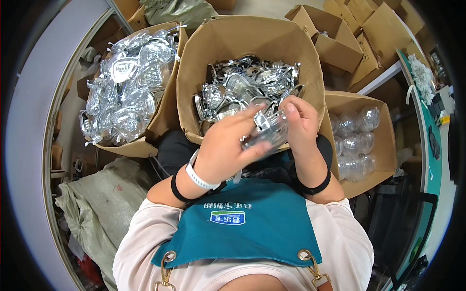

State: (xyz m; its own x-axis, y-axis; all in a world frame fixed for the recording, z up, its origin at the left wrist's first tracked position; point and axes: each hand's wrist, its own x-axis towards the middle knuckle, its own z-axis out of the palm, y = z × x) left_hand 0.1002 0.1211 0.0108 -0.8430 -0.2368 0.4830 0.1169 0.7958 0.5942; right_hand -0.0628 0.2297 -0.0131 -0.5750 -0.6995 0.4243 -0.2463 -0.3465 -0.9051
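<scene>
Both hands are pinched on one clear plastic clamshell piece with a shiny silvery insert, held just over the lap, right at the near rim of the big open cardboard box of loose silvery parts. Left hand wraps it from below, fingers closed on it; right hand grips the top edge. Looks like mid-assembly, pressing the halves together. Room's tight: box of finished silvery packs left of that box, box of clear plastic shells on its right.

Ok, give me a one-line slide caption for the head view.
Both hands, left hand and right hand, hold a clear plastic shell over the middle cardboard box of shiny pieces.
</scene>
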